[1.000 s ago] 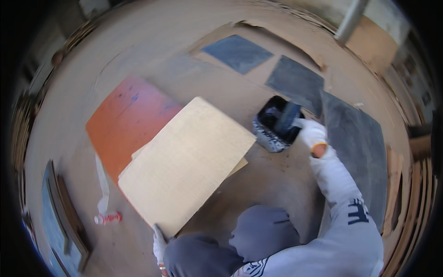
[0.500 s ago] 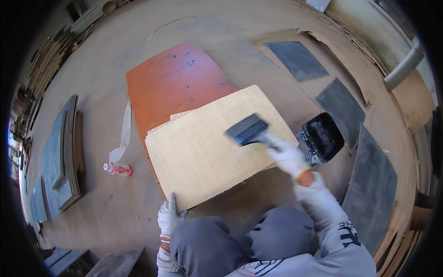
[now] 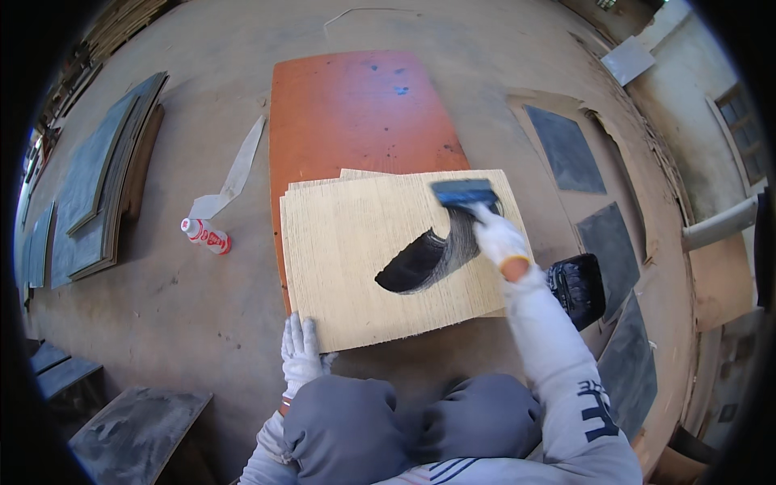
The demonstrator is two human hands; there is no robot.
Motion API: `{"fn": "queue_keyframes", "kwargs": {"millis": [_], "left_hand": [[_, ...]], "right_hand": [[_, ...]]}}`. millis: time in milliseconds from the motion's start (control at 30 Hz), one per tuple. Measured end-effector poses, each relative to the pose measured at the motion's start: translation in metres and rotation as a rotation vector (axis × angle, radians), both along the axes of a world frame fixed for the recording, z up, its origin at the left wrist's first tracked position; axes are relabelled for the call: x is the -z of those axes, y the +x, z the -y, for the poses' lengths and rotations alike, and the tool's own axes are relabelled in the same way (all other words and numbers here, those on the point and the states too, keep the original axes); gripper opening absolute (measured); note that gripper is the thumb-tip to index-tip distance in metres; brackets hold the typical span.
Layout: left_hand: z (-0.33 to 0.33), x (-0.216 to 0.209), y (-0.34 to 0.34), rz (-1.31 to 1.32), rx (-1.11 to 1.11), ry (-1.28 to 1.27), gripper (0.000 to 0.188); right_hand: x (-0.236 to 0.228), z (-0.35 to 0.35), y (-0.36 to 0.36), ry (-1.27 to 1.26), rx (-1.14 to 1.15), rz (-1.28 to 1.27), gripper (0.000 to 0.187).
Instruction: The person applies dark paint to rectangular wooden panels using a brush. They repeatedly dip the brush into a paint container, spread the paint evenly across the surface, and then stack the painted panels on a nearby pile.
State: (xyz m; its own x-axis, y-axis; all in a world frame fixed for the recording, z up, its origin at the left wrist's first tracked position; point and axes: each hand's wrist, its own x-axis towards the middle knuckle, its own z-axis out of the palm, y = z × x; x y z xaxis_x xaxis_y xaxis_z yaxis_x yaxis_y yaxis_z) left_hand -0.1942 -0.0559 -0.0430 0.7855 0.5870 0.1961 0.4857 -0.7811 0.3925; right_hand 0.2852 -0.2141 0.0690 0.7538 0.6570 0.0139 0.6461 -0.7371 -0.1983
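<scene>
My right hand (image 3: pixel 499 238), in a white glove, is closed around the handle of a wide, dark-bristled paintbrush (image 3: pixel 463 194). Its bristles rest on the upper right of a pale plywood sheet (image 3: pixel 339 259), the top one of a slightly uneven stack. A wet black paint streak (image 3: pixel 412 263) curves across the sheet up to the brush. At the sheet's near left corner lies my left hand (image 3: pixel 302 352), also gloved, its fingers stretched out along the edge. Right of the stack stands a paint-smeared black tub (image 3: pixel 585 295), partly behind my right forearm.
Beneath the stack is an orange-red board (image 3: pixel 356 113). Dark-coated sheets (image 3: pixel 563 148) lie on the floor at the right. At the left are a white-and-red bottle (image 3: pixel 207 237), a pale strip (image 3: pixel 240 166) and stacked grey boards (image 3: pixel 101 178). Another dark panel (image 3: pixel 137 432) sits at the near left.
A black paint streak now marks the pale sheet, which was bare before. My right hand has swept the brush through it to the sheet's far right. My view has turned; my left hand remains at the corner.
</scene>
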Motion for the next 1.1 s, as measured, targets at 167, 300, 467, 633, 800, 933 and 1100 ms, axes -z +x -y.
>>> {"fn": "queue_keyframes", "kwargs": {"millis": [167,300,467,633,800,933,1100], "left_hand": [[-0.005,-0.008,-0.012,0.000,-0.027,-0.016,0.120],[-0.004,-0.012,-0.013,-0.001,-0.034,-0.034,0.119],[0.000,-0.005,0.001,-0.006,-0.002,-0.018,0.121],[-0.004,-0.013,-0.018,-0.067,-0.038,0.004,0.121],[0.001,-0.012,0.001,0.016,-0.034,-0.057,0.115],[-0.003,-0.005,-0.005,-0.006,-0.033,0.016,0.118],[-0.007,-0.005,-0.013,-0.012,-0.033,0.049,0.119]], "right_hand": [[-0.027,-0.053,-0.139,-0.199,-0.527,-0.190,0.048],[-0.057,0.036,-0.126,-0.344,-0.401,-0.084,0.061],[-0.023,0.004,-0.036,-0.167,-0.078,-0.113,0.051],[-0.063,0.005,-0.155,-0.442,-0.369,-0.215,0.053],[-0.043,0.050,-0.045,-0.342,-0.065,-0.038,0.050],[-0.028,-0.049,-0.047,-0.120,-0.194,-0.217,0.043],[-0.041,-0.026,-0.181,-0.169,-0.627,-0.208,0.052]]}}
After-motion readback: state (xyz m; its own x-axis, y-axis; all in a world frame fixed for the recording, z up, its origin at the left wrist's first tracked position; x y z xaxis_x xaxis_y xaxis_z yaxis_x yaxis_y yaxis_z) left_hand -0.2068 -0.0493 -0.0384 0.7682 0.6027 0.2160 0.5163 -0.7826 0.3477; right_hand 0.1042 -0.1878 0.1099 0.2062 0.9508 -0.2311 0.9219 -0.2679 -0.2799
